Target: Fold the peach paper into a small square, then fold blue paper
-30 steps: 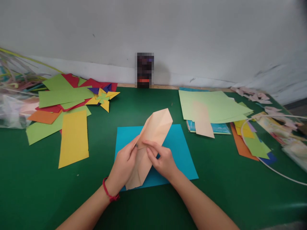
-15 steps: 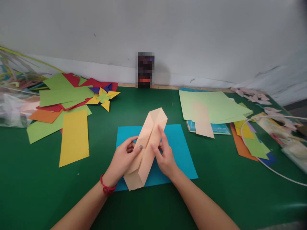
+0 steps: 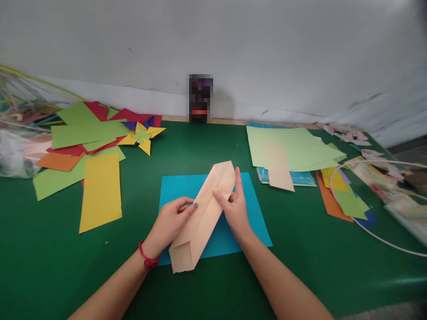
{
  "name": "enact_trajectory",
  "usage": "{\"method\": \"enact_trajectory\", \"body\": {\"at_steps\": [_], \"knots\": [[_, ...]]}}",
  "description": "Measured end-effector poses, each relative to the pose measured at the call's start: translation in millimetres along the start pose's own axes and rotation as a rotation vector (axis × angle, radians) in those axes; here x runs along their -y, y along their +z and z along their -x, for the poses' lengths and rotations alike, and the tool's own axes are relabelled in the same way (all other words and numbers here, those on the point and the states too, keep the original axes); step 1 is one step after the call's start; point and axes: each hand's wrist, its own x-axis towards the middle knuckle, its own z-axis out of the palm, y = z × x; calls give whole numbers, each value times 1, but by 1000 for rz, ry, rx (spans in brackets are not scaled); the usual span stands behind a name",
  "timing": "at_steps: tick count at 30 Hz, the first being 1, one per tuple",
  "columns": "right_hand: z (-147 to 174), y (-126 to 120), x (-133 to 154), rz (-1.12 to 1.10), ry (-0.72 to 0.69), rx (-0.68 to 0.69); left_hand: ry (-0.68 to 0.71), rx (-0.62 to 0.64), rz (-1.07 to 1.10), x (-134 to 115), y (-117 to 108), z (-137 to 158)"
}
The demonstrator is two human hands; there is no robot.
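Observation:
A folded strip of peach paper slants over the blue sheet, its folded flaps facing up. My left hand grips its left edge, thumb on top and fingers curled behind. On the right edge, my right hand pinches the paper, with the thumb across the upper face and the index finger pointing up along the far end. The paper's lower end hangs past the front of the blue sheet. The remaining fingers of both hands are partly hidden.
At left lie green and red papers, a yellow sheet and a folded paper star. A pale green sheet and a peach strip rest at right, near a white cable. A blurred dark object stands against the wall.
The flaps of the peach paper have come together, closing the gap along the middle. My right hand has shifted slightly right, and its index finger has lifted off the paper's face.

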Motion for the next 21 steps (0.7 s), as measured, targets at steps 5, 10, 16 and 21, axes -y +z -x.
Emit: {"method": "enact_trajectory", "body": {"at_steps": [5, 10, 16, 21], "knots": [[1, 1, 5, -14, 9, -12, 7, 41, 47, -3, 4, 3], [1, 0, 2, -35, 5, -43, 43, 61, 12, -5, 10, 5], [4, 3, -2, -201, 233, 79, 104, 61, -34, -5, 17, 11], [7, 5, 3, -207, 182, 89, 101, 75, 19, -6, 23, 15]]}}
